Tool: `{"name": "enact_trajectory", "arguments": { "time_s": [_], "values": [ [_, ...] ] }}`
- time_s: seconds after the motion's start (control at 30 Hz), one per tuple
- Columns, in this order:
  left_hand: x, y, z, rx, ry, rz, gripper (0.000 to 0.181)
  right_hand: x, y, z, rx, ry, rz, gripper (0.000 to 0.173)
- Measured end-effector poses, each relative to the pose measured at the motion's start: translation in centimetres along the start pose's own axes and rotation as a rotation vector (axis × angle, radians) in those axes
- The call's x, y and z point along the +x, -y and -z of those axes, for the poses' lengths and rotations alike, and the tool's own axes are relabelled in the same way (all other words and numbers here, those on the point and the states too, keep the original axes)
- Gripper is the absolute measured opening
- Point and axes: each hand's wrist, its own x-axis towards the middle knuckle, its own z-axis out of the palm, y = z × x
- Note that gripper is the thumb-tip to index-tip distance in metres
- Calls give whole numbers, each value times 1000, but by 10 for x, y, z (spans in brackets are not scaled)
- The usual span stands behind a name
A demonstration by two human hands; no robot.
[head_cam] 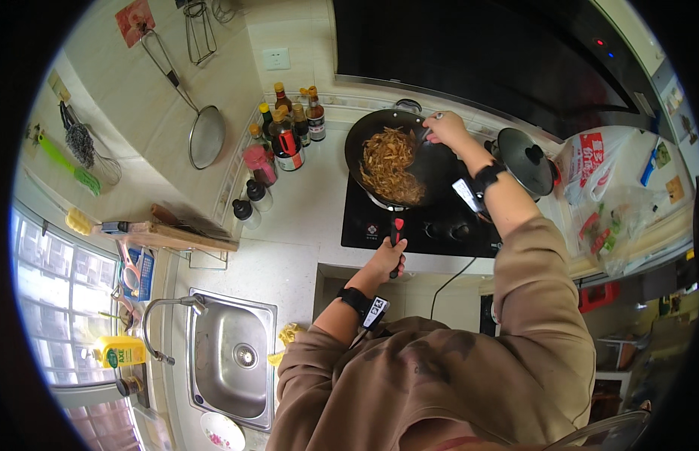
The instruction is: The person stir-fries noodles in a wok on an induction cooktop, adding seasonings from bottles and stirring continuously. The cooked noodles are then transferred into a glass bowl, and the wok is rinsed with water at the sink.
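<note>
A black wok (442,169) sits on the black cooktop (360,225), with brown, shredded stir-fried food (390,160) heaped in its left half. My left hand (387,260) grips the black and red wok handle (397,230) at the near side. Over the wok's far right rim, my right hand (446,128) is closed around the handle of a cooking utensil. Its working end is hard to make out, and my fingers cover much of the handle. Both wrists wear black straps with small devices.
Several sauce bottles (286,141) stand left of the wok. A lidded pot (524,160) and plastic bags (594,169) are at right. The range hood (467,56) overhangs the back. A steel sink (231,355) lies at lower left, near a wooden board (163,234).
</note>
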Motion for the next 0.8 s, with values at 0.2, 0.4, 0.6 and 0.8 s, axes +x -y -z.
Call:
{"name": "enact_trajectory", "arguments": {
  "time_s": [0.2,0.4,0.6,0.8],
  "values": [
    [1,1,-1,20,-14,22,22,-19,-1,30,-508,21,417,18],
    [2,0,1,31,-5,11,26,-8,-52,14,-490,-207,428,15],
    [-1,-2,1,88,-51,15,22,-27,-78,4,-63,158,559,13],
    [-2,-5,1,137,-73,15,25,-99,-66,32,-587,481,1035,7]
  ]
}}
